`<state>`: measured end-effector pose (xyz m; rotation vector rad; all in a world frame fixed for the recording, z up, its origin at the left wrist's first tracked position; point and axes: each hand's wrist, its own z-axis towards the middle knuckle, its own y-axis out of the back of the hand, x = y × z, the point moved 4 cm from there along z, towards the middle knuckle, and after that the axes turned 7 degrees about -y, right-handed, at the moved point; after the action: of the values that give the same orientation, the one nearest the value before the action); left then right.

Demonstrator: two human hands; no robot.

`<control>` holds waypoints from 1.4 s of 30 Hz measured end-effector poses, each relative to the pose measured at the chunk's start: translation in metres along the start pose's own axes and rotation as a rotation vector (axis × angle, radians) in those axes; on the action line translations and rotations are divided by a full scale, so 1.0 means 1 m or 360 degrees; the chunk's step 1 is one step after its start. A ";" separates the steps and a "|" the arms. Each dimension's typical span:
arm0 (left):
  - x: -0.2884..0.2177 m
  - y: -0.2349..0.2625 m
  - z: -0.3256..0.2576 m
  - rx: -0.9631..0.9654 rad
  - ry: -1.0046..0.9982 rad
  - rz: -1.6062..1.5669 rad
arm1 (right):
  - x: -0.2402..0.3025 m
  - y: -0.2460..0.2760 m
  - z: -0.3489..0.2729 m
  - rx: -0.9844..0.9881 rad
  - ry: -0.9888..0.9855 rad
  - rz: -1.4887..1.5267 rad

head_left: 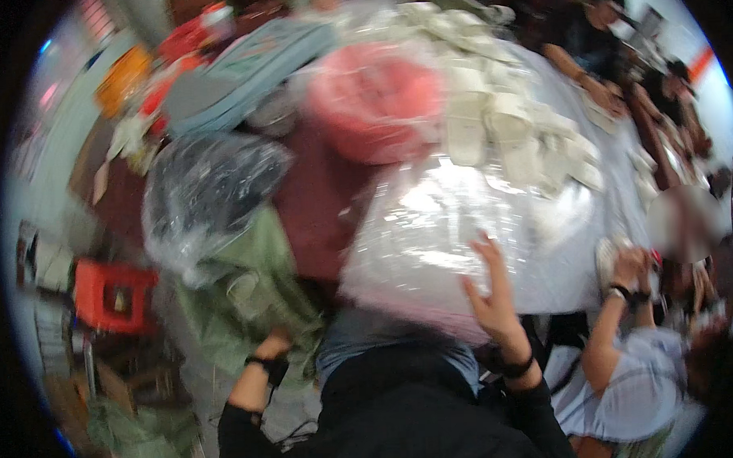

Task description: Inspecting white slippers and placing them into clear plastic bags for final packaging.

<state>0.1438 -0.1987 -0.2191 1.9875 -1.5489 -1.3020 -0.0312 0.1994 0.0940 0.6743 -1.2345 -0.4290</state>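
My right hand (pixel 496 301) has its fingers spread at the near right side of a stack of clear plastic bags (pixel 431 235) on the table; nothing is in it. My left hand (pixel 278 343) is low beside the table, at the edge of a green woven sack (pixel 246 249). Its fingers are hidden and blurred against the sack, so a grip cannot be made out. Inside the sack's mouth shows a pale slipper-like shape (pixel 243 290). Several cream slippers (pixel 465 124) lie in rows beyond the plastic bags.
Left of the slippers sits a pink plastic-wrapped bundle (pixel 378 95). A clear bag with dark contents (pixel 207 182) and a grey-blue bag (pixel 248 72) lie on the left. A red stool (pixel 114 294) stands at left. On the right, a person in white (pixel 630 381) handles a shoe.
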 end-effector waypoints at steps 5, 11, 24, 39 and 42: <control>-0.074 0.070 -0.042 -0.0306 -0.0088 -0.0066 | -0.025 -0.006 0.012 0.0057 0.0040 -0.0136; -0.154 0.188 -0.053 -0.0431 0.0021 -0.0011 | -0.054 -0.017 0.012 0.0136 0.0114 -0.0435; -0.324 0.219 0.029 -0.0983 -0.1194 0.0449 | -0.098 0.050 0.090 -0.0216 -0.0137 0.0032; -0.324 0.152 0.075 -0.0878 -0.1100 0.0613 | -0.185 0.050 0.165 -0.0856 -0.0754 -0.0509; -0.321 0.152 0.074 -0.0888 -0.1091 0.0637 | -0.173 0.045 0.170 -0.0790 -0.0762 -0.0478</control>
<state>-0.0091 0.0500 -0.0032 0.8766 -1.4834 -2.0498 -0.2464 0.3027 0.0305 0.3314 -1.3992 -1.1553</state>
